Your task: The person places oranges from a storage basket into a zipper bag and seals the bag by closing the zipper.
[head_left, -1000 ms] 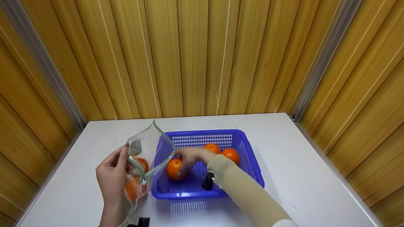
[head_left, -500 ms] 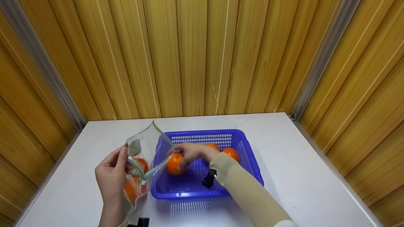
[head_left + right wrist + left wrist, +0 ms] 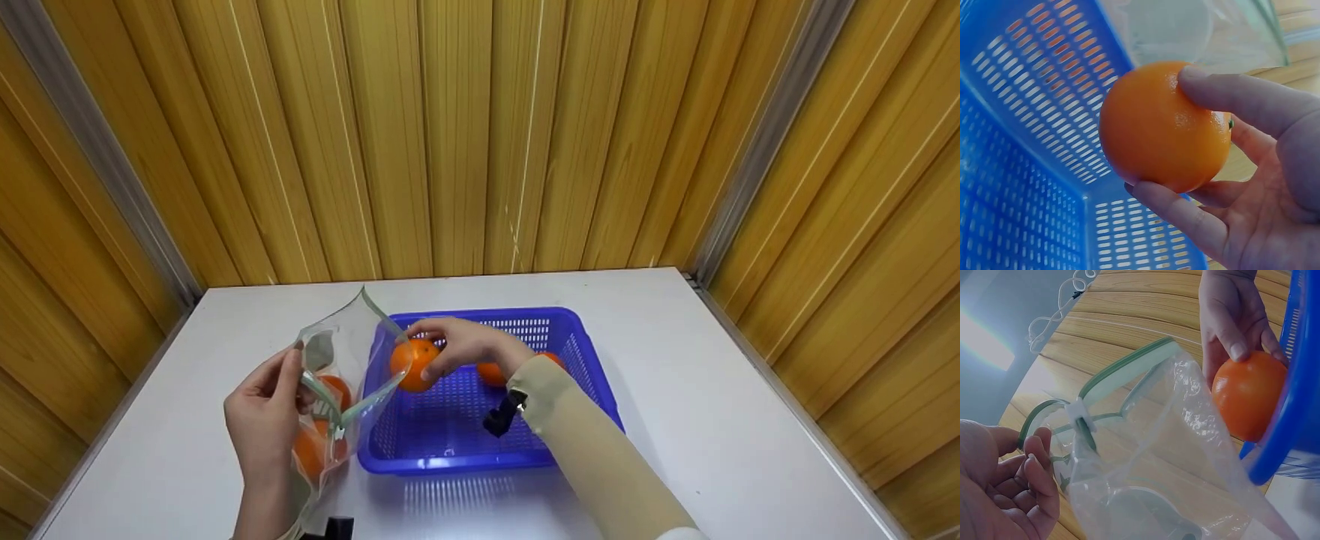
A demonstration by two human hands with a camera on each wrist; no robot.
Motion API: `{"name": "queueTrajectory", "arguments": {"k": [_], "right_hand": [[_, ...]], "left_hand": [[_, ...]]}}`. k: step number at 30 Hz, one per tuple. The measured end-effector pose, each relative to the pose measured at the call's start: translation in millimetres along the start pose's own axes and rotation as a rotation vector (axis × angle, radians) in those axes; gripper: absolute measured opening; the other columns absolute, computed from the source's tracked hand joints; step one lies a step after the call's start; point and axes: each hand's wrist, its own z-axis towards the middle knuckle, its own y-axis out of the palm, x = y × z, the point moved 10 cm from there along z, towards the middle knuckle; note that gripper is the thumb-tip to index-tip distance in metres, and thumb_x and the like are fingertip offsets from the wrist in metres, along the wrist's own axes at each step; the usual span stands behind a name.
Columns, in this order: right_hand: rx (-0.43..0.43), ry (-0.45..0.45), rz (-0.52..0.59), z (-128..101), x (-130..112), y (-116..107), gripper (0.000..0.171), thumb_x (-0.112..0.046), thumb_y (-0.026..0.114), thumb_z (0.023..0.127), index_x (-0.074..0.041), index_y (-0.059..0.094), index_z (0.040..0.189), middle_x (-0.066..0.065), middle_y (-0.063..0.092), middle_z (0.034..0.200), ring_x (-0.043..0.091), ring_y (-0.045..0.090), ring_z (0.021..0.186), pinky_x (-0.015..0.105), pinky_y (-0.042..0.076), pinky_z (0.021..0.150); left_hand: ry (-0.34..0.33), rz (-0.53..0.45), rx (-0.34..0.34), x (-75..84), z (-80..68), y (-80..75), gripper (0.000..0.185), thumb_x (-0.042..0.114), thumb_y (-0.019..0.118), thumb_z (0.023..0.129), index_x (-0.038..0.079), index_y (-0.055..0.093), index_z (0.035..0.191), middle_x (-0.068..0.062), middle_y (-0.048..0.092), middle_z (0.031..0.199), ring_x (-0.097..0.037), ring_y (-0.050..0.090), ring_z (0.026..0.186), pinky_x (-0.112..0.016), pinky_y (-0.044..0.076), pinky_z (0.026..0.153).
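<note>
Head view: the right hand [image 3: 465, 346] has lifted its gripped orange [image 3: 414, 364] clear of the blue basket [image 3: 585, 352], toward nine o'clock, where the left hand [image 3: 262, 420] pinches the zip bag [image 3: 352, 352] open, ready for loading.

Glossy clear plastic bag [image 3: 349, 367], perforated blue plastic basket [image 3: 570, 352], dimpled shiny orange [image 3: 413, 364], matt white table [image 3: 675, 360].

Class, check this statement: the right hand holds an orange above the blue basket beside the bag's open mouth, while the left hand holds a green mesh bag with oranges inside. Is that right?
Not quite. The bag is clear plastic with a green zip strip, not green mesh; the left wrist view shows this plainly. The rest stands: the right hand holds an orange above the blue basket beside the bag's open mouth, and the left hand holds the bag with oranges inside.
</note>
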Motion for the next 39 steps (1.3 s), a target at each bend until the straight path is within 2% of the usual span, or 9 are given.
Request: {"name": "queueTrajectory", "arguments": {"k": [7,14,22,29,36,39], "right_hand": [[0.049,-0.044,0.128,-8,-4,-13,0.061,-0.009,0.080,0.083,-0.032,0.062,0.137,0.010,0.060,0.139,0.024,0.062,0.113,0.035,0.061,0.090],[0.127,-0.111,0.228,-20,-6,-32,0.066,-0.008,0.081,0.084,-0.025,0.058,0.143,0.015,0.061,0.142,0.027,0.065,0.118,0.035,0.060,0.092],[0.218,-0.208,0.319,-38,-18,-48,0.068,-0.010,0.080,0.085,-0.020,0.054,0.147,0.012,0.061,0.143,0.031,0.066,0.123,0.042,0.055,0.102],[0.280,-0.283,0.405,-52,-30,-51,0.067,-0.010,0.079,0.085,-0.022,0.054,0.146,0.013,0.061,0.142,0.031,0.068,0.122,0.040,0.058,0.098],[0.335,-0.386,0.484,-69,-47,-48,0.071,-0.007,0.077,0.086,-0.010,0.048,0.150,0.020,0.060,0.140,0.027,0.071,0.113,0.037,0.059,0.096],[0.356,-0.432,0.501,-75,-57,-45,0.072,-0.005,0.078,0.085,-0.008,0.047,0.150,0.021,0.059,0.141,0.026,0.070,0.113,0.037,0.059,0.096]], "left_hand": [[-0.002,0.008,0.000,-1.0,0.5,-0.6,0.033,0.029,0.068,0.100,0.004,0.076,0.121,0.012,0.062,0.066,-0.007,0.055,0.053,-0.015,0.055,0.055],[0.063,-0.020,0.005,2.8,-0.4,-0.8,0.032,0.026,0.069,0.100,0.001,0.076,0.118,0.010,0.062,0.063,-0.007,0.056,0.050,-0.015,0.055,0.053],[0.014,0.005,0.005,-0.4,0.4,-0.2,0.034,0.029,0.069,0.100,0.003,0.076,0.120,0.012,0.062,0.064,-0.006,0.056,0.051,-0.015,0.055,0.054],[-0.003,0.017,-0.001,-2.0,0.2,0.8,0.034,0.030,0.068,0.100,0.004,0.076,0.121,0.013,0.062,0.065,-0.006,0.056,0.052,-0.015,0.055,0.055],[-0.021,0.004,-0.004,-3.8,-0.7,0.7,0.033,0.028,0.068,0.100,0.004,0.075,0.121,0.013,0.063,0.067,-0.007,0.056,0.053,-0.015,0.056,0.056],[0.009,-0.005,0.000,-1.5,-1.0,0.5,0.033,0.027,0.069,0.100,0.002,0.076,0.120,0.012,0.063,0.066,-0.007,0.056,0.051,-0.015,0.055,0.054]]}}
